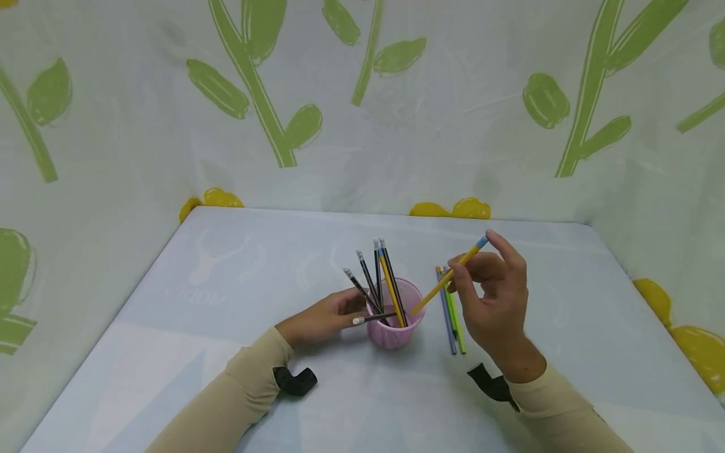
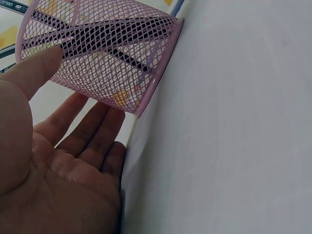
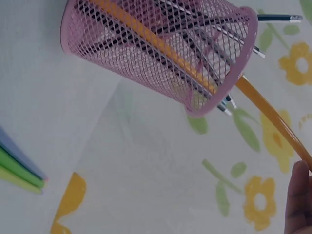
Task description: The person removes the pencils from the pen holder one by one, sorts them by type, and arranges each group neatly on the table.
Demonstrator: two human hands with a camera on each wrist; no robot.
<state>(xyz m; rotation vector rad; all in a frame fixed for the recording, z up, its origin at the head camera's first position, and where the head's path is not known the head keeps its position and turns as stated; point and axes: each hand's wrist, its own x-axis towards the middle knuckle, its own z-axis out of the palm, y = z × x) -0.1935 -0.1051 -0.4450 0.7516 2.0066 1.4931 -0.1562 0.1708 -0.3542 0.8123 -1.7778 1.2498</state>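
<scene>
A pink mesh pencil cup point(image 1: 394, 336) stands upright on the table, holding several black pencils point(image 1: 365, 272) and a yellow pencil point(image 1: 391, 280). My left hand point(image 1: 325, 318) grips the cup from its left side. Seen from the left wrist, the thumb point(image 2: 39, 68) lies against the mesh and the other fingers reach round the far side. My right hand point(image 1: 495, 296) pinches another yellow pencil point(image 1: 447, 279) with a blue end, slanted down toward the cup. In the right wrist view this pencil's lower end point(image 3: 248, 87) is at the cup's rim.
Just right of the cup, a few coloured pencils point(image 1: 451, 321), blue and green among them, lie side by side on the white table point(image 1: 170, 352). Behind the table hangs a pale cloth point(image 1: 453, 145) printed with green leaves and yellow flowers.
</scene>
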